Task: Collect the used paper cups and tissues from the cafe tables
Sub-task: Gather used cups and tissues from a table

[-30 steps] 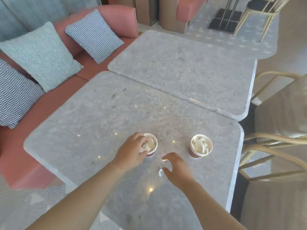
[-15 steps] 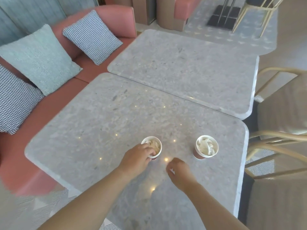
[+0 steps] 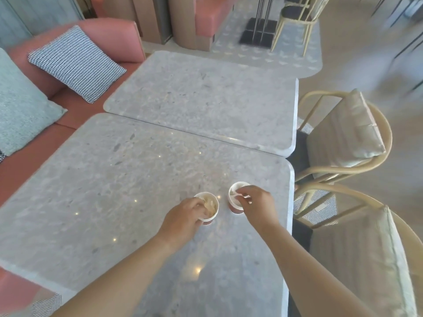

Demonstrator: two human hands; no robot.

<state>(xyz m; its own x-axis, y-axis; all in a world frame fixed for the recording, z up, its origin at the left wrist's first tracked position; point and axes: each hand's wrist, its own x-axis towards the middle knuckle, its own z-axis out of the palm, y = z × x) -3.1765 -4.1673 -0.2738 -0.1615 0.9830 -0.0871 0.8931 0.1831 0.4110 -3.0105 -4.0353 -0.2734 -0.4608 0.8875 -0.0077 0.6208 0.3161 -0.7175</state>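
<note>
Two small paper cups with white rims and reddish sides stand on the near grey stone table (image 3: 114, 191). The left cup (image 3: 210, 208) is stuffed with crumpled tissue, and my left hand (image 3: 183, 218) grips its rim and side. The right cup (image 3: 234, 197) also holds tissue. My right hand (image 3: 256, 204) is over that cup, its fingertips pinching a small scrap of tissue (image 3: 246, 197) at the rim. Part of each cup is hidden by the hand on it.
A second grey table (image 3: 206, 99) butts against the far side. A pink sofa (image 3: 109, 35) with cushions runs along the left. Two wooden chairs with pale cushions (image 3: 343, 133) stand at the right edge of the tables.
My right hand picked a small tissue scrap off the table and carried it right to the right cup. My left hand stays on the left cup. The camera view swung right.
</note>
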